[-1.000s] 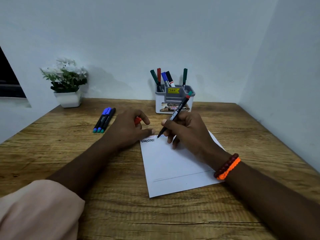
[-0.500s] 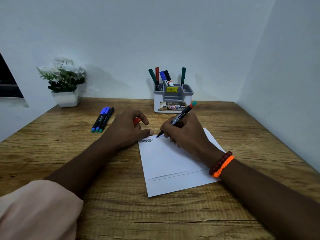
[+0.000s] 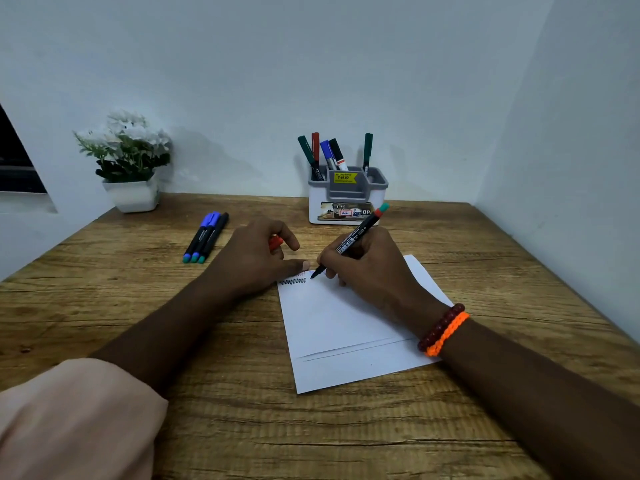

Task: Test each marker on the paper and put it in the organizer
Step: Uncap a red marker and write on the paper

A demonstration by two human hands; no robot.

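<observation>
Now right hand [image 3: 367, 268] fingers pinching marker [image 3: 349, 241], tip at paper [image 3: 346, 327], left hand [image 3: 256, 258] apparently curled round red cap [image 3: 276, 242].

A white paper sheet [image 3: 346, 327] lay near the middle of the wooden surface [image 3: 242, 427]; the grey-and-white organizer [image 3: 347, 199] stood behind it, three loose markers [image 3: 206, 237] far left, the potted white-flowered plant [image 3: 129, 161] beyond.

black marker [image 3: 349, 240] tilted, tip on paper [image 3: 339, 323]
</observation>
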